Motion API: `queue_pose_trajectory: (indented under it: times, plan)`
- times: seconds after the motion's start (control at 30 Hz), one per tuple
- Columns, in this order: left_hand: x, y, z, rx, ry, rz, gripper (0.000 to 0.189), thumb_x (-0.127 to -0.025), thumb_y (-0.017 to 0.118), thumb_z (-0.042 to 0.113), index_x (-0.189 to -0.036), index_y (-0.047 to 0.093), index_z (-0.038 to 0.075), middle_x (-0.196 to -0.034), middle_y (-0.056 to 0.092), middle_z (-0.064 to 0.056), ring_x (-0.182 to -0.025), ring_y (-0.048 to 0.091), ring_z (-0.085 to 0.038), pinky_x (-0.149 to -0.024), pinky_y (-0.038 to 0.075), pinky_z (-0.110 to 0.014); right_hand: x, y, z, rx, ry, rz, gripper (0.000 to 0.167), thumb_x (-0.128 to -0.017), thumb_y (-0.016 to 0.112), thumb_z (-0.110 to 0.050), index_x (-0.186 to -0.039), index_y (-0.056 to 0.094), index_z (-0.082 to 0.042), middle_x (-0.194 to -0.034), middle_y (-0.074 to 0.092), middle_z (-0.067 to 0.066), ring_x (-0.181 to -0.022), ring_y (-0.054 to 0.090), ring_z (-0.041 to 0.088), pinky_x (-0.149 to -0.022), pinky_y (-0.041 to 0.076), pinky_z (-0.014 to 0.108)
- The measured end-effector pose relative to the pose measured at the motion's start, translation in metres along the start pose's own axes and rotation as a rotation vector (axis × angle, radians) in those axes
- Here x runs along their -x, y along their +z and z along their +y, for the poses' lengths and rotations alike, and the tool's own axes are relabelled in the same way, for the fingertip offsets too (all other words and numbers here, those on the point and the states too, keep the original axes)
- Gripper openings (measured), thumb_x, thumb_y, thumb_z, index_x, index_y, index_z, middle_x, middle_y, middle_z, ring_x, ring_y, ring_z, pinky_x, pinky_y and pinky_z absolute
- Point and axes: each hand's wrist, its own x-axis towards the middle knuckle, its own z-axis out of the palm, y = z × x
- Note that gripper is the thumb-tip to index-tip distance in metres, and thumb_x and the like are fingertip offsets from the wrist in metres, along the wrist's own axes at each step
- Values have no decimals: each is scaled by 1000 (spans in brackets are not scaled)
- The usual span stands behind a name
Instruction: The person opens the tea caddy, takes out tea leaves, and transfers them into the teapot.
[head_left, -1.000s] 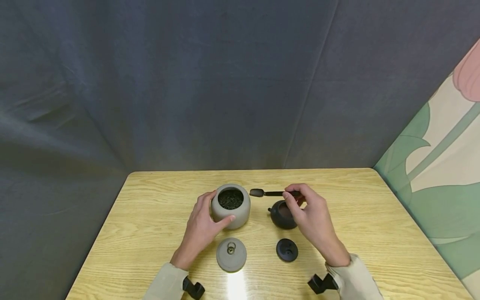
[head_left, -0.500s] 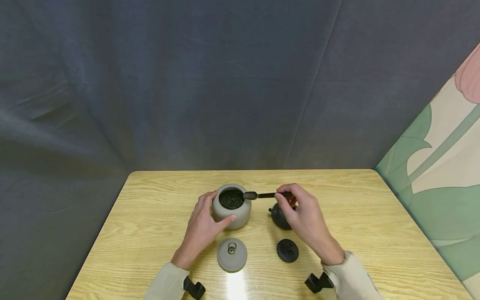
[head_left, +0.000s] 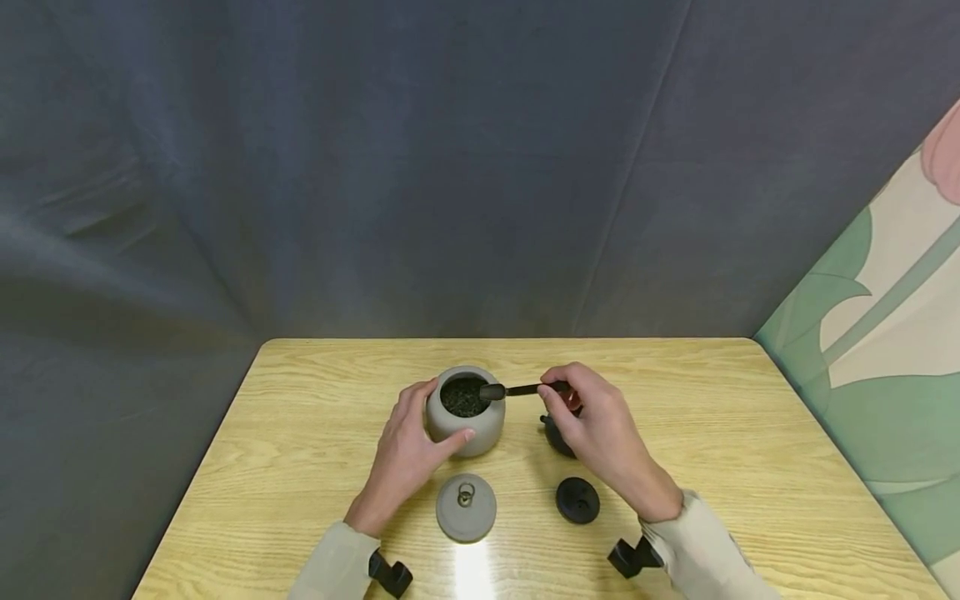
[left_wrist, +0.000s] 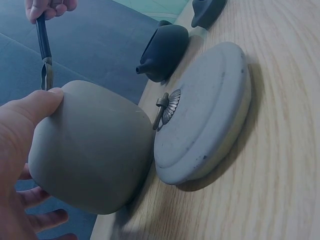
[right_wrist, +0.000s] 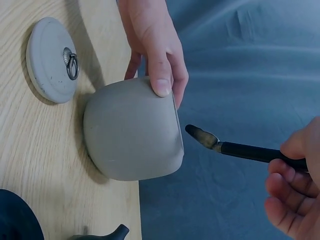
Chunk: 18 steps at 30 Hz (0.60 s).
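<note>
Fingers of the right hand (head_left: 596,414) in a pinch on the scoop (head_left: 521,390), left hand (head_left: 411,446) curved around the jar (head_left: 487,429) below

At one left hand (head_left: 411,450) is one jar (head_left: 468,438); in one right hand (head_left: 597,427), one scoop (head_left: 517,390), and below that hand one teapot (head_left: 557,437). One grey lid (head_left: 467,517) and one black lid (head_left: 577,500) lie between the two hands, nearside.

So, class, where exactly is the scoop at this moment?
In the head view, the scoop is in the right hand, its blade pointing left, above the right-hand rim of the grey jar.
</note>
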Motion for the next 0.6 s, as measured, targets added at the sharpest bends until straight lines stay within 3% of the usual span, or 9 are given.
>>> queue_pose_trajectory:
  times: [0.6]
  plan:
    - [0, 0, -1, -2, 9, -4, 98, -85, 86, 59, -163, 42, 20, -166, 43, -5, -149, 50, -35, -116, 45, -60, -17, 8, -9, 55, -66, -132, 8, -100, 75, -11, -108, 73, -12, -96, 72, 0, -82, 64, 8, -69, 56, 29]
